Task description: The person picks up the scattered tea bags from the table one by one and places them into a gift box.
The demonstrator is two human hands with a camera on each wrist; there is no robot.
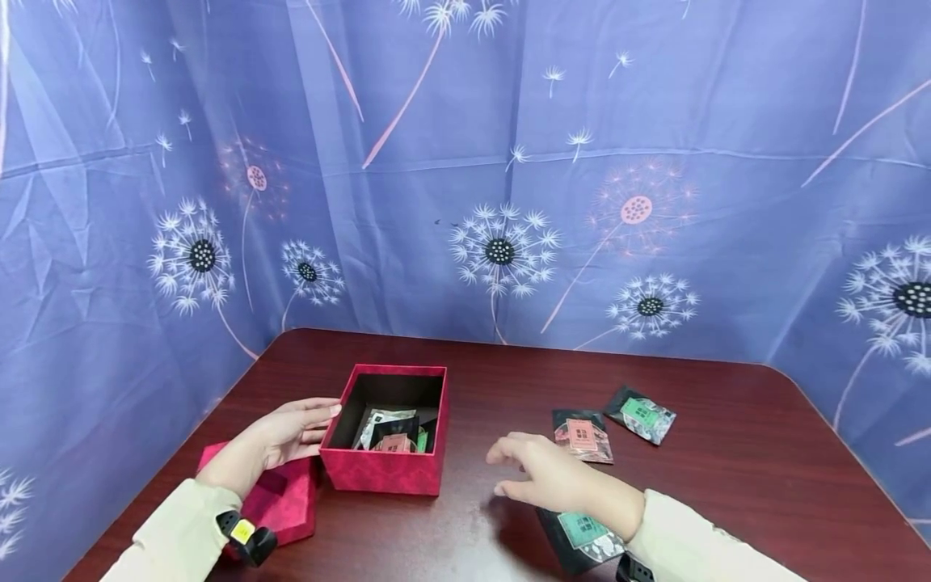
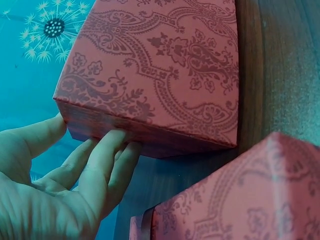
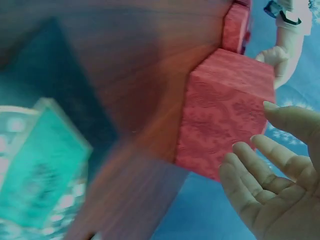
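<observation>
A red patterned box (image 1: 387, 471) stands uncovered on the table, with several small packets (image 1: 396, 435) inside. At its left side is my left hand (image 1: 287, 432), its fingertips touching the wall in the left wrist view, where the box (image 2: 165, 65) fills the upper middle. My right hand (image 1: 541, 473) hovers over the table right of the box, fingers slightly bent and apart, holding nothing. Partly under that forearm lies a black packet with a green label (image 1: 582, 529). Just beyond the hand is a black packet with a pink label (image 1: 584, 436).
Farther right lies another green-labelled packet (image 1: 642, 415). The red box lid (image 1: 284, 505) rests on the table below my left wrist, close to the box. Dark reddish wood forms the tabletop (image 1: 727, 477). A blue dandelion-print cloth (image 1: 407, 242) hangs behind and at the sides.
</observation>
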